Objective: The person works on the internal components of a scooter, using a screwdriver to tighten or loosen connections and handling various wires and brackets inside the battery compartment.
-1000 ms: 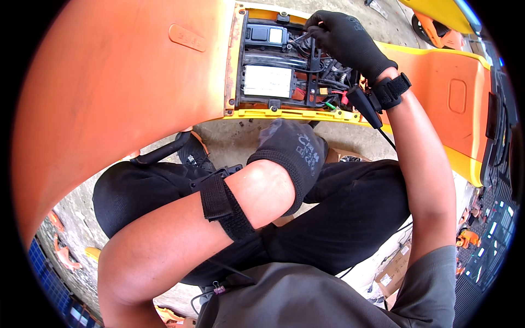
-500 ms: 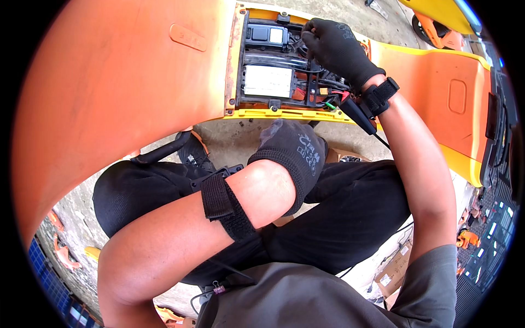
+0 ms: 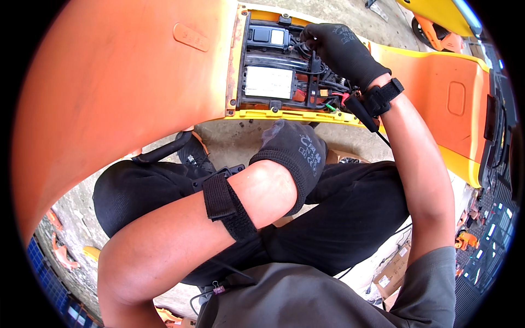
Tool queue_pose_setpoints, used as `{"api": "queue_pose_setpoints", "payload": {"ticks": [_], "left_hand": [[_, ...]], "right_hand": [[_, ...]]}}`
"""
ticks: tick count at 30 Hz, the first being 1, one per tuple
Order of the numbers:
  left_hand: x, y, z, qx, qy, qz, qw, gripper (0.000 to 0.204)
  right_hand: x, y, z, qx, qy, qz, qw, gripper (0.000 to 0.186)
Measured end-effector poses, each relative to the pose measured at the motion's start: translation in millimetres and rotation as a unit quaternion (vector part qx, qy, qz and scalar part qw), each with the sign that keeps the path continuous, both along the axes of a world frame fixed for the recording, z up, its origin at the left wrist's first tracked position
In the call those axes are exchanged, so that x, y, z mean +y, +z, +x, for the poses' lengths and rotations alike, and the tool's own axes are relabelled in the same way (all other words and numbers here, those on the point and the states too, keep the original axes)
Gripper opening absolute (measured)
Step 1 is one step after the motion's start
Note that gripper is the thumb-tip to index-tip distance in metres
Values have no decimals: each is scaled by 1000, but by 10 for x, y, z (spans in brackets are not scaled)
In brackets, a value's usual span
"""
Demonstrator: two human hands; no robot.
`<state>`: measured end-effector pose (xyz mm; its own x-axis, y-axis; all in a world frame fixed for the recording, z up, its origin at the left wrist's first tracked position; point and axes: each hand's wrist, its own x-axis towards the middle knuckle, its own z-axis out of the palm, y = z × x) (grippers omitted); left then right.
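My right hand (image 3: 347, 54), in a black work glove, is over the right part of an open compartment in an orange and yellow vehicle body (image 3: 147, 71). Its fingers are closed in a pinch beside a bundle of black cables (image 3: 299, 50); what sits between the fingertips is hidden. In the compartment are a black box with a pale panel (image 3: 267, 37) and, nearer me, a box with a white label (image 3: 269, 82). Red (image 3: 344, 99) and green (image 3: 330, 107) wire ends lie below my right wrist. My left hand (image 3: 298, 147), also gloved, hangs near the compartment's near edge, its fingers hidden from view.
A yellow rim (image 3: 295, 115) with bolts borders the compartment. A black bar (image 3: 164, 150) sticks out below the left body panel. Cardboard boxes (image 3: 394, 270) and orange parts (image 3: 467, 239) lie on the right. Another yellow body (image 3: 437, 13) stands far right.
My right hand has dipped slightly toward the cables, its fingers still pinched. My left hand has stayed nearly in place.
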<state>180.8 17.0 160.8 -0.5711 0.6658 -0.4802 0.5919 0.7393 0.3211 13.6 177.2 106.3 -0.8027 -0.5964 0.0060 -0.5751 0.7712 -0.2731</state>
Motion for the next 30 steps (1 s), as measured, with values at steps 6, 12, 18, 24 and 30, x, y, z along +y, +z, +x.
{"api": "queue_pose_setpoints", "payload": {"ticks": [6,12,18,24,30], "left_hand": [[43,-94,10,-12,39,19,999,44],[7,-35,-9,-11,22,5,1000,40],[33,-37,-9,-20,30,9,999,40],[22,-1,-29,-29,13,-7,999,41],[13,-28,-10,-23,11,5,1000,42]], "right_hand": [[22,-53,-64,68,78,-30,994,13],[17,194,-68,-30,-42,-50,997,21],[52,105,-57,-81,-91,-86,989,24],[48,-25,-34,-79,-70,-94,990,24],[-34,-73,45,-65,-87,-95,990,23]]}}
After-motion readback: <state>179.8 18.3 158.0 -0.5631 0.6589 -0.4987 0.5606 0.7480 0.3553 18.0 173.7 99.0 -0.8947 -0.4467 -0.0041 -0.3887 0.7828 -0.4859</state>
